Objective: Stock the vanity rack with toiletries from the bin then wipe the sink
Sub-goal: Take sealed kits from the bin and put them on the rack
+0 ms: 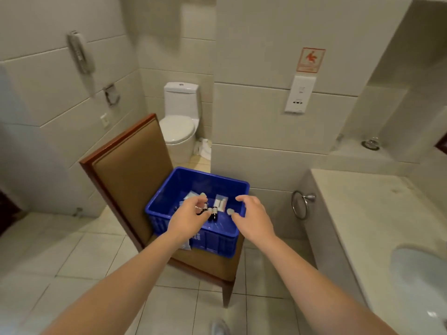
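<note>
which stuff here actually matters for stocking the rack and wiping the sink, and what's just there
For the job: blue bin, small dark bottles, clear packet, sink, left hand at the bottles, right hand open over the bin.
Just there: chair under the bin, toilet, wall phone, towel ring.

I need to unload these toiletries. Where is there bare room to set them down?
The counter is bare between the far ledge and the sink basin. In the blue bin, the far half is bare; the near half is crowded with small bottles, packets, left hand and right hand.
</note>
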{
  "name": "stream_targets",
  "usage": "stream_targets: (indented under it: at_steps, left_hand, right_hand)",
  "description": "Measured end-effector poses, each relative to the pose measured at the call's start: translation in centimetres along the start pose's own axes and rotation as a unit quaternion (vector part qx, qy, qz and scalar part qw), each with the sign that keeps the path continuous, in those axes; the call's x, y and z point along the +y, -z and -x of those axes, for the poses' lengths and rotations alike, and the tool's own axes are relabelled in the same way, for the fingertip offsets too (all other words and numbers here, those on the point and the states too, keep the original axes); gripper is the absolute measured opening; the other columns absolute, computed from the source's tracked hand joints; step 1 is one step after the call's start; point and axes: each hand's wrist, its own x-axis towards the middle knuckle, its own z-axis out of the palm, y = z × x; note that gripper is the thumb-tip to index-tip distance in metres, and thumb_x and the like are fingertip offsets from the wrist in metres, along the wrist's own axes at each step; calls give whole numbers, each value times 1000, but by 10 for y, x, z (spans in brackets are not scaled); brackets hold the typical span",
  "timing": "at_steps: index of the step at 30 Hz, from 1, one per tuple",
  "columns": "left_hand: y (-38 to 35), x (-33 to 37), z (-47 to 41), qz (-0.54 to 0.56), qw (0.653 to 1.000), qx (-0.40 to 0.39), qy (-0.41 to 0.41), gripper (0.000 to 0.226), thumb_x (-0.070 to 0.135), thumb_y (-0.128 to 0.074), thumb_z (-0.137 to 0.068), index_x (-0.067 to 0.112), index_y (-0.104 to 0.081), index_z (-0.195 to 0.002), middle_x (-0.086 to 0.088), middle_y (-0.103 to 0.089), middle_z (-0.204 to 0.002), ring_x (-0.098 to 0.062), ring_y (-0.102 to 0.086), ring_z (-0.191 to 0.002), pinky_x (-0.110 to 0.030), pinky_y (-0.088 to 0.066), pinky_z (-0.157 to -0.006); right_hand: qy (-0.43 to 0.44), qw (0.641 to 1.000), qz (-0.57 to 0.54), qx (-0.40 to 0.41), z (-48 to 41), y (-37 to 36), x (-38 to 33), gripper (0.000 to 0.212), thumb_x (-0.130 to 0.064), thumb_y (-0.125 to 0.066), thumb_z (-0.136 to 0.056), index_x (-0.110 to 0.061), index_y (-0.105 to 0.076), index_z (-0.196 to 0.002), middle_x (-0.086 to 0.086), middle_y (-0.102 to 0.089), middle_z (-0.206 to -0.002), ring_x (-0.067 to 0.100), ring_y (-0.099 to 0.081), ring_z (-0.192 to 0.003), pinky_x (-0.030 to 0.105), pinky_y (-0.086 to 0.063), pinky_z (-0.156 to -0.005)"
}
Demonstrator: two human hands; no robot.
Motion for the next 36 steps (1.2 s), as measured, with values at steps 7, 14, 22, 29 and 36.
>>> stream_targets:
  at_steps: [7,14,22,29,36]
  left_hand:
    - [20,-36,-34,-5,999,13,37,40,28,-62,-91,24,-51,-130,5,-56,-127,-10,-59,-107,-39,-51,-95]
    - [33,-65,-99,-15,998,8,64,43,30,-62,-91,24,-50,-132,5,-55,-128,-10,-57,-109,-36,-51,-94]
    - [45,-98,-188,-29,994,-10,105,43,31,-61,-92,24,-49,-133,6,-52,-131,-11,-56,-111,-29,-49,-91]
    - [47,-126,-233,-35,988,-29,148,44,31,-62,-92,24,-49,-133,6,-53,-129,-11,-55,-110,-29,-50,-92]
    - [41,-157,-271,-35,982,-78,166,44,29,-61,-93,24,-48,-135,5,-51,-133,-12,-54,-113,-33,-50,-95]
  right_hand:
    - [8,999,0,-35,-51,-36,-16,43,-26,-59,-91,-28,-49,-133,-5,-45,-139,14,-48,-121,35,-48,-95]
    - [-3,997,-8,-76,-122,-69,-21,44,-27,-59,-91,-28,-47,-133,-5,-43,-140,17,-48,-120,33,-47,-90]
    - [-26,992,-22,-124,-225,-112,-22,48,-24,-62,-89,-27,-48,-134,-3,-45,-139,17,-49,-122,38,-47,-96]
    - [-43,987,-28,-155,-275,-143,-12,43,-22,-62,-90,-23,-51,-132,-1,-47,-136,17,-49,-122,32,-47,-92]
    - [-91,980,-23,-174,-308,-173,3,43,-22,-61,-90,-24,-51,-131,-1,-47,-135,18,-46,-125,33,-47,-88]
